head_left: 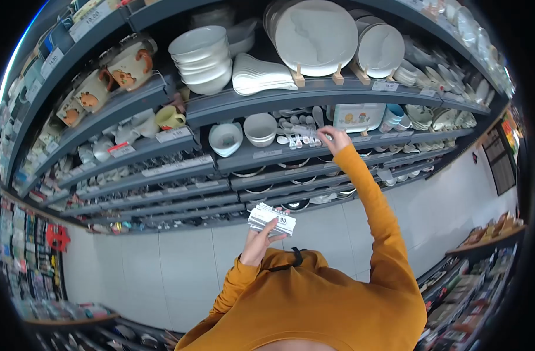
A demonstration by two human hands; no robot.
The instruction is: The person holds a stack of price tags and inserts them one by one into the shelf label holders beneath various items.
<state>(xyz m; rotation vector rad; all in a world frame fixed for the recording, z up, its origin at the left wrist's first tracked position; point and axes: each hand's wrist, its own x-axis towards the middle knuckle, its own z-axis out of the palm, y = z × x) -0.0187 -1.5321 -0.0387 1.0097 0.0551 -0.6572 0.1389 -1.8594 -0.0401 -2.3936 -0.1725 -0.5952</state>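
My left hand (257, 244) is closed around a stack of white price labels (271, 221), the thumb lying across the top one. The stack is held low in front of the shelves, above the floor. My right hand (336, 141) reaches out to the middle shelf, its thumb and fingers pinched together. At the fingertips is a thin, see-through strip (310, 133) that looks like plastic; its exact kind is unclear. Just behind it lie several white spoons (297, 121). Left of them stands a stack of white bowls (260, 129), and to the right is a rectangular plate with cartoon figures (356, 118).
On the shelf above are stacked white bowls (202, 58), a large upright plate (315, 38) on a wooden stand and smaller plates (381, 50). Orange-patterned cups (130, 67) stand at left. Behind me are more loaded shelves (472, 292). The floor (180, 269) is pale tile.
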